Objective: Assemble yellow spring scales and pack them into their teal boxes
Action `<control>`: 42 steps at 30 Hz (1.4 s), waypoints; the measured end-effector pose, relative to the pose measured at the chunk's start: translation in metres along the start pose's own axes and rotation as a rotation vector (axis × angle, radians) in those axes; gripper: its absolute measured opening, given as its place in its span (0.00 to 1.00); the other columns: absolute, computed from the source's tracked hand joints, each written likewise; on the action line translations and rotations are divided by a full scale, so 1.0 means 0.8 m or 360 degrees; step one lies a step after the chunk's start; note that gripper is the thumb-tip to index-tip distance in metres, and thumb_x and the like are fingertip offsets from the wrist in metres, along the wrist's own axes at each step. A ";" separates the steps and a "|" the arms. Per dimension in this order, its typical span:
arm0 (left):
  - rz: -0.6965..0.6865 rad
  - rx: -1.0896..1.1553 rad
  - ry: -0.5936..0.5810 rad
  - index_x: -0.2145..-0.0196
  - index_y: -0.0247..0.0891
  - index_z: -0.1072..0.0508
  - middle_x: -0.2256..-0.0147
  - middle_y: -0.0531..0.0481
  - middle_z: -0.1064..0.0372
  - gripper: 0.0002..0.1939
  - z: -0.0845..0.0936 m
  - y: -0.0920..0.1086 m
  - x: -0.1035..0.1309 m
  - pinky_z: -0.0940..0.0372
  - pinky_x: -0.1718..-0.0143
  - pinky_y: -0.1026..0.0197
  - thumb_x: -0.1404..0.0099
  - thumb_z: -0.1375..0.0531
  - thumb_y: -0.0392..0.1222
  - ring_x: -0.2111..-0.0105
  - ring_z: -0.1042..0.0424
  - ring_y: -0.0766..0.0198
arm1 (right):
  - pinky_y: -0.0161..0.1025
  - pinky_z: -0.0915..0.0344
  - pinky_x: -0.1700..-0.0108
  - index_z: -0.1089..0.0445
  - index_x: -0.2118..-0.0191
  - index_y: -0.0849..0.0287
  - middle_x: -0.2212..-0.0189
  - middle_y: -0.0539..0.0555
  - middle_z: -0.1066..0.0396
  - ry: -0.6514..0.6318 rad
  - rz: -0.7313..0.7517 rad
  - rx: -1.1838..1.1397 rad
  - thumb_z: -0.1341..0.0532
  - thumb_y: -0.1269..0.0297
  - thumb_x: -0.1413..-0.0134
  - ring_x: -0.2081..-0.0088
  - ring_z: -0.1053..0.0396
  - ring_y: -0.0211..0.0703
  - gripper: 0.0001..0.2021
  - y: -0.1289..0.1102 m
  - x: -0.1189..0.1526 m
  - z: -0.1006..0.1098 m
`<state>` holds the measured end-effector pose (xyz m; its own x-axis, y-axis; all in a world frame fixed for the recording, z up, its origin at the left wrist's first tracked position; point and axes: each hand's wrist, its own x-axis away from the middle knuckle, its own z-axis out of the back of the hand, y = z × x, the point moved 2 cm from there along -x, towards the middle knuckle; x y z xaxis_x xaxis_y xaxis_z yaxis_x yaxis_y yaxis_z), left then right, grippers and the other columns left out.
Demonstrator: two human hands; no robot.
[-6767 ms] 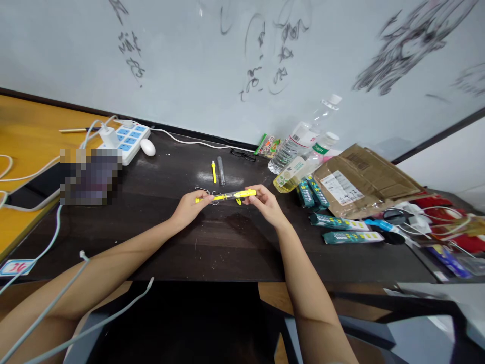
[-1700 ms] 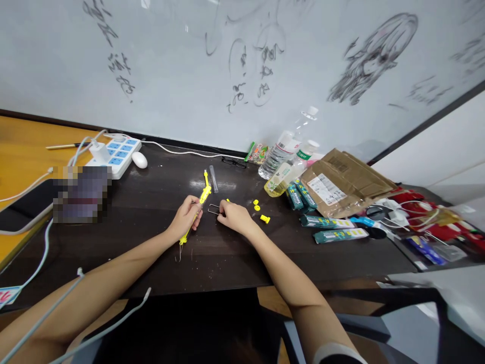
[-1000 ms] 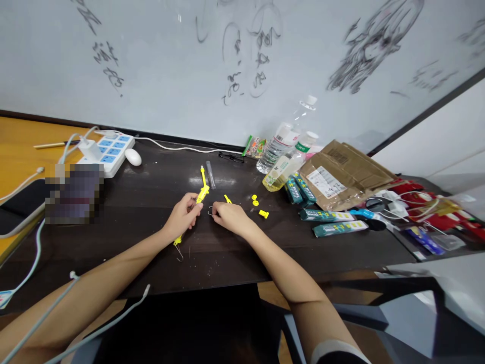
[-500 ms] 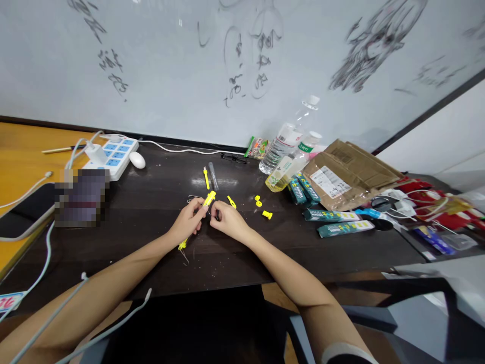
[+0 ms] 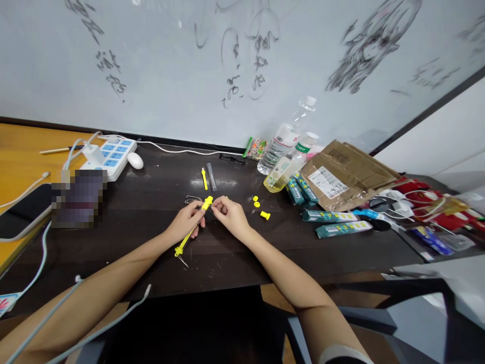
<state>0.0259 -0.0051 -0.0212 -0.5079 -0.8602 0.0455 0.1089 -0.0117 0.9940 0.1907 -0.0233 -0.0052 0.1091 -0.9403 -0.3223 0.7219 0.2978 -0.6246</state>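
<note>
My left hand point(image 5: 185, 221) is closed around a long, thin yellow plastic piece point(image 5: 207, 202). Its thicker end sticks up past my thumb, and its lower end comes out below my palm with thin metal wires point(image 5: 183, 261) hanging from it. Close to the thick end, my right hand point(image 5: 231, 216) has thumb and forefinger pinched together; a thin wire seems to run between them, too small to make out surely. Just beyond my left fingers lies a bent metal wire point(image 5: 193, 198). A flat yellow stick point(image 5: 204, 179) and a clear tube point(image 5: 211, 177) lie farther back.
Right of my hands are small yellow discs point(image 5: 256, 204) and a yellow spool-like part point(image 5: 265, 216). Bottles point(image 5: 280, 174), green boxes point(image 5: 343, 229) and a brown parcel point(image 5: 344, 172) stand farther right. A power strip point(image 5: 119, 156) and phone point(image 5: 25, 212) are at left.
My right hand has shifted up and turned, its fingertips now pinched beside the yellow piece. More of the piece's lower end shows. The small yellow part behind my right hand is now mostly hidden.
</note>
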 end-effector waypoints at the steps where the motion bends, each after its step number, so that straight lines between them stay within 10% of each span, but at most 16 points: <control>1: 0.0015 0.0015 -0.0018 0.52 0.38 0.37 0.80 0.57 0.33 0.17 -0.001 0.000 0.000 0.42 0.91 0.70 0.36 0.47 0.47 0.90 0.38 0.71 | 0.30 0.42 0.69 0.33 0.63 0.57 0.75 0.46 0.33 -0.0008 0.0009 0.0064 0.44 0.63 0.44 0.75 0.38 0.33 0.06 -0.001 0.000 0.001; 25: 0.0132 0.0225 -0.0154 0.59 0.39 0.40 0.81 0.59 0.35 0.17 -0.008 -0.008 -0.003 0.42 0.92 0.70 0.37 0.43 0.54 0.91 0.37 0.70 | 0.31 0.43 0.65 0.33 0.56 0.55 0.66 0.49 0.27 -0.0141 0.0171 0.0467 0.48 0.63 0.38 0.66 0.31 0.37 0.09 -0.009 0.004 0.003; 42: 0.0375 0.0574 -0.0248 0.60 0.35 0.35 0.72 0.48 0.29 0.14 -0.007 0.005 -0.002 0.53 0.93 0.72 0.35 0.50 0.47 0.90 0.46 0.75 | 0.31 0.47 0.71 0.35 0.64 0.57 0.79 0.43 0.41 -0.0118 0.0078 -0.0150 0.43 0.64 0.43 0.77 0.43 0.34 0.03 0.010 -0.003 0.000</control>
<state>0.0319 -0.0065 -0.0178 -0.6304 -0.7308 0.2616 -0.0537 0.3773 0.9245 0.1963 -0.0186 -0.0099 0.1954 -0.9329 -0.3026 0.6475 0.3545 -0.6746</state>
